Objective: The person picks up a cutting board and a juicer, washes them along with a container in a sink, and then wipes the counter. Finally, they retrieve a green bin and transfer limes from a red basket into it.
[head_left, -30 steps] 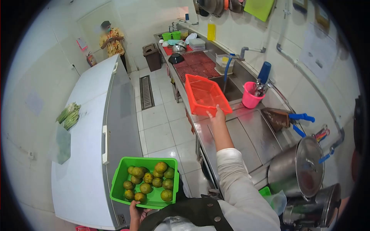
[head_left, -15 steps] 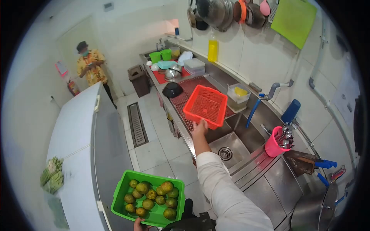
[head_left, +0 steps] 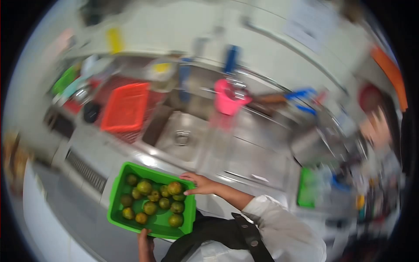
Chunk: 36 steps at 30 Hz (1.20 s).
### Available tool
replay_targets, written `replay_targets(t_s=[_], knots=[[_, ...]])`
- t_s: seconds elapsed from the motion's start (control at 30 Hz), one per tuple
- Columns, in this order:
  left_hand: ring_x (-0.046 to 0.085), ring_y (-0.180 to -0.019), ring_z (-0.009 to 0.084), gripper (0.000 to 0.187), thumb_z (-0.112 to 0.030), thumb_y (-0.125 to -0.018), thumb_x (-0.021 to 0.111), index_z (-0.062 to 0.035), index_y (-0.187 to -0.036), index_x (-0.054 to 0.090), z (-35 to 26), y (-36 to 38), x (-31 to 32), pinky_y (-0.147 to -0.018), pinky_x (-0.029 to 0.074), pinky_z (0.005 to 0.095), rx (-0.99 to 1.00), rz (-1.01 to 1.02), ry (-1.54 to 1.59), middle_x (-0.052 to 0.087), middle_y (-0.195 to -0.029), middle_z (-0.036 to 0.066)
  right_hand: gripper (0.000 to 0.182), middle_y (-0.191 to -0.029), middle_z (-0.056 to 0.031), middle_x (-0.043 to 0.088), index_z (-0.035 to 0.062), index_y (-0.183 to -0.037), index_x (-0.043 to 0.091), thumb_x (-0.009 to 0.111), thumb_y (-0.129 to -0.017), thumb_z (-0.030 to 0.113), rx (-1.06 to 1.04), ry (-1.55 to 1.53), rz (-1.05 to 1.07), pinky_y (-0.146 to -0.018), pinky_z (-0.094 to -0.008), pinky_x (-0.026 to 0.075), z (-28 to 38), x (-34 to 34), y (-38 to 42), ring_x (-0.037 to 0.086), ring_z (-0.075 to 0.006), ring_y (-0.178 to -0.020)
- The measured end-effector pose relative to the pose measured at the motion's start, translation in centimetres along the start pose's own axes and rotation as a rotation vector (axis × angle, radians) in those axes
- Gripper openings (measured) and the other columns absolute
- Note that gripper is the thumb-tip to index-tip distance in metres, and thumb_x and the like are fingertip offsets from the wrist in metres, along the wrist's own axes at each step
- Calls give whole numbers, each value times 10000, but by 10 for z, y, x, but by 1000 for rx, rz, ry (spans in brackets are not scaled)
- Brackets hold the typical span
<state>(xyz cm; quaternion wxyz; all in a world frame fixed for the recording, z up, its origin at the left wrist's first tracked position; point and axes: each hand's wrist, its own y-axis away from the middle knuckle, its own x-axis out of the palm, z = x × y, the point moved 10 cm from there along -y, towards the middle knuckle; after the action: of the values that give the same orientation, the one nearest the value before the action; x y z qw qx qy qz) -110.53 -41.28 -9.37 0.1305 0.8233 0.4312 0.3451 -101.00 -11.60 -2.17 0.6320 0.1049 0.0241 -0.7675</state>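
Observation:
A green plastic basin holds several green-orange citrus fruits and is held up in front of the sink counter. My left hand grips its near rim; the fingers under it are partly hidden. My right hand is closed on the right rim, fingertips just over the inner side. On the counter left of the sink lies a red-orange plastic basket, apart from both hands. The picture is smeared by motion toward its edges.
Right of the basket is a steel sink, with a pink cutlery holder beside it. Black bowl and dishes stand at the left. A steel pot is at the right. A floor drain and another person are at the left.
The view has swung to the right. My right hand has let go of the red-orange basket, left on the counter, and has taken hold of the green basin's right rim.

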Motion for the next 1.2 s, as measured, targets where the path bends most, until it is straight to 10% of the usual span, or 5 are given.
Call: replay_targets(t_s=[0.27, 0.5, 0.83, 0.9, 1.2], knots=[[485, -943, 212, 480, -137, -660, 532, 17, -1102, 425, 42, 54, 253, -811, 398, 375, -237, 705, -431, 492, -1031, 90, 368, -864, -160, 578, 47, -985, 502, 598, -750, 314, 225, 237, -925, -764, -345, 424, 49, -82, 344, 557, -284, -839], [500, -944, 234, 371, -122, -692, 490, -5, -1043, 464, 275, 237, 423, -831, 412, 378, -667, 1227, -669, 517, -1009, 96, 419, -899, -66, 559, -4, -1043, 495, 538, -636, 81, 171, 89, -1422, -811, -294, 405, 40, 37, 695, 510, -164, -900], [530, -872, 248, 422, -150, -661, 484, -2, -1055, 467, 586, 475, 479, -774, 454, 374, -1065, 1523, -1311, 531, -982, 110, 363, -843, -22, 579, -26, -972, 539, 549, -610, -29, 334, -673, -2057, -674, -241, 441, -74, 227, 967, 538, -96, -756], [533, -868, 239, 433, -159, -644, 490, -3, -1047, 473, 652, 507, 486, -773, 449, 354, -1109, 1569, -1453, 536, -976, 104, 425, -898, -46, 573, -21, -1014, 514, 586, -595, -31, 635, -779, -1994, -724, -259, 438, -120, 249, 1011, 537, -127, -808], [488, -926, 191, 437, -117, -652, 489, -16, -1076, 458, 931, 649, 527, -801, 400, 305, -1181, 1786, -1824, 509, -1009, 79, 508, -1036, -114, 528, -21, -1130, 416, 519, -633, -57, 666, -662, -2385, -856, -293, 377, -205, 255, 1230, 487, -187, -996]])
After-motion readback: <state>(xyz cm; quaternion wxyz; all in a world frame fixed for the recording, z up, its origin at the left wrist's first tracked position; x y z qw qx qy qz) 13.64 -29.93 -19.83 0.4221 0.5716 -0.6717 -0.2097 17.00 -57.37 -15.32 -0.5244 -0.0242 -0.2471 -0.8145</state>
